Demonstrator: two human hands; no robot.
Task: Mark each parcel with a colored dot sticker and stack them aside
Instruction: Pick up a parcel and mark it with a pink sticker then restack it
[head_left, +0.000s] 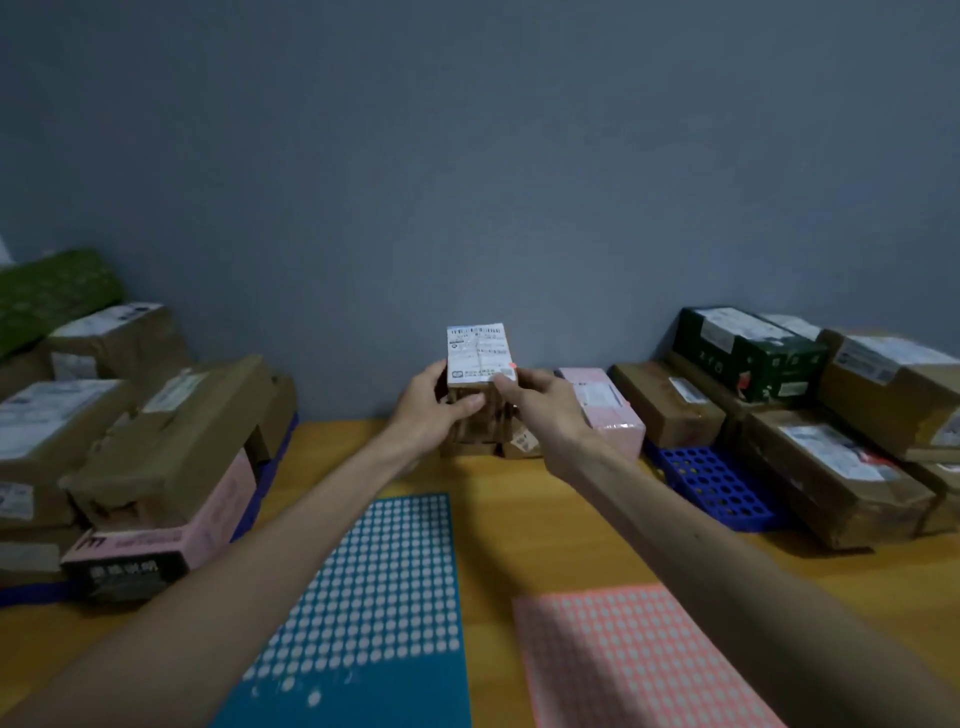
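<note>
One parcel (480, 358), red dot (512, 366) on top, clasped by your left grip (434, 410) and right grip (543, 410) over a stack (522, 444) on the counter (493, 525)

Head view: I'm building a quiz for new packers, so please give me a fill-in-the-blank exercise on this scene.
1. The left hand and right hand grip a parcel that has a dot on its ___ label.
2. The left sheet is ___.
3. The right sheet is ___.
4. The rack is ___.

Missing words: white; blue; pink; blue.
</note>
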